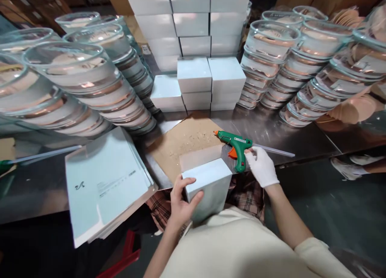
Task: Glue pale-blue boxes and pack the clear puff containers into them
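**Steel tabletop, box in hand, glue gun at rest**

Steel tabletop runs across our view, crowded on both sides. Our left hand, bare, is closed around the near corner of a pale blue folded cardboard box, thumb on its top face and fingers on its side; the box sits at the tabletop's near edge, partly over our lap, with one flap standing open at its far side. Our right hand, in a white glove, rests curled loosely against the handle of a green hot-glue gun with an orange trigger. The gun lies on the tabletop just beside the box, and we cannot tell whether the fingers actually grip it.

Under both lies a brown cardboard sheet speckled with dried glue drips. To our left, a stack of flat, unfolded pale blue box blanks waits. Beyond, finished pale blue boxes are piled several high, flanked by leaning stacks of clear round glass dishes and more of them on the right.

We judge the work well under way: many boxes are built, this one is not yet closed, and plenty of blanks remain.
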The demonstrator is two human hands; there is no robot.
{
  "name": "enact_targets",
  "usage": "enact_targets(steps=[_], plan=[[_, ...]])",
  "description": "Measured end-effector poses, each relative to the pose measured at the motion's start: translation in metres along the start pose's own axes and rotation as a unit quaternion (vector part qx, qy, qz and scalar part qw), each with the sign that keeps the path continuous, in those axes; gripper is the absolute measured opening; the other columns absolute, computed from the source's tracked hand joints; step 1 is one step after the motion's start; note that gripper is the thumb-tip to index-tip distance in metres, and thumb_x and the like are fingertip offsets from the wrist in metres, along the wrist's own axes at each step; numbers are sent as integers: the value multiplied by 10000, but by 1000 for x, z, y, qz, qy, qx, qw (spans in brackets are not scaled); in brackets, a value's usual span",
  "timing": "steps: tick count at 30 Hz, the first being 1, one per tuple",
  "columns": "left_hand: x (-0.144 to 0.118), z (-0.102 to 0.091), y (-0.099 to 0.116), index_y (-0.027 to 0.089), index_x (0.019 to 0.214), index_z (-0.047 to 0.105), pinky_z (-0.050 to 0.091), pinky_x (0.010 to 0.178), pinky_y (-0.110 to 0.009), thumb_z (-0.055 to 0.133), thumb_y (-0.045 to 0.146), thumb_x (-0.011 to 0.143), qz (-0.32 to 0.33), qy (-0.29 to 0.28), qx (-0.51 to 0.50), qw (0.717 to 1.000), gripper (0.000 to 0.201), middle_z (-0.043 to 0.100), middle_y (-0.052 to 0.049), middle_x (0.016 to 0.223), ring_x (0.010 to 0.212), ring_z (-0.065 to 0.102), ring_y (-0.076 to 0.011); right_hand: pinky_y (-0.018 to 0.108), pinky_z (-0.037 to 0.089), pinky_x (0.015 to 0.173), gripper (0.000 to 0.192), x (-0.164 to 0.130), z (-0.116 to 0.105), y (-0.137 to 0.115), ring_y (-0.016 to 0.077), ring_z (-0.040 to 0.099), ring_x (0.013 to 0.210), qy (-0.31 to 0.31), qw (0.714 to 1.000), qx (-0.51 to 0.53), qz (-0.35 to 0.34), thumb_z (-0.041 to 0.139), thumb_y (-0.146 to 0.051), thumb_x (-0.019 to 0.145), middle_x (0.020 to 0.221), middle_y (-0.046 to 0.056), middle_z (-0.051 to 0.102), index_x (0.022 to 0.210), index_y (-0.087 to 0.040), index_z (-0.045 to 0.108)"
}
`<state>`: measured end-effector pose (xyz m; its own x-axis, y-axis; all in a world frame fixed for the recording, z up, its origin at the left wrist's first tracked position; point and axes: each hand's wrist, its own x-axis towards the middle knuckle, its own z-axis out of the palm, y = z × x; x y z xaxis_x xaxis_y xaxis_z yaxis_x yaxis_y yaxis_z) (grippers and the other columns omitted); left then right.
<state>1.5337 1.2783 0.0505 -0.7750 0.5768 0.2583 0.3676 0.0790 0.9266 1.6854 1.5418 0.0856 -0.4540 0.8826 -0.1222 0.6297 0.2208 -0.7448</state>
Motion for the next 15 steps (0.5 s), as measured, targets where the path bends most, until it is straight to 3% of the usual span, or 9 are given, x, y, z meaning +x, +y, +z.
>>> enact_targets(steps=[2,4,9,12,15], plan=[[6,-2,1,243,1038,737,492,1064,-429,851,501,811,-5,10,-13,1000,362,718,-72,1069,1131,666,-276,466,554,931,398,21,-6,-1,367,735,1039,-40,994,-78,69,776,-532,767,1035,170,762,935,-187,669],[10,1,2,248,1043,740,472,1088,-435,852,505,811,-10,8,-22,1000,365,724,-68,1062,1145,661,-280,397,559,846,343,35,-5,-3,359,741,997,-88,990,-47,98,853,-416,647,938,148,774,830,-194,666],[19,13,7,246,1073,741,485,1040,-409,822,537,834,-38,32,-46,998,385,715,-68,1085,1127,658,-279,304,521,553,288,37,-1,-7,213,666,603,-118,982,101,110,692,-479,754,664,74,706,733,-205,607],[25,19,15,243,1119,724,508,951,-359,800,479,876,-35,28,-43,998,347,698,-60,1094,1064,665,-249,290,524,521,372,19,-1,-16,182,641,574,-39,974,208,79,715,-540,734,691,38,708,852,-217,573],[31,23,25,246,1130,716,506,946,-348,778,435,905,-6,20,-12,1000,301,699,-54,1104,1059,665,-237,293,538,525,467,-8,-5,-27,164,633,568,44,946,322,0,832,-524,692,809,48,761,963,-203,626]])
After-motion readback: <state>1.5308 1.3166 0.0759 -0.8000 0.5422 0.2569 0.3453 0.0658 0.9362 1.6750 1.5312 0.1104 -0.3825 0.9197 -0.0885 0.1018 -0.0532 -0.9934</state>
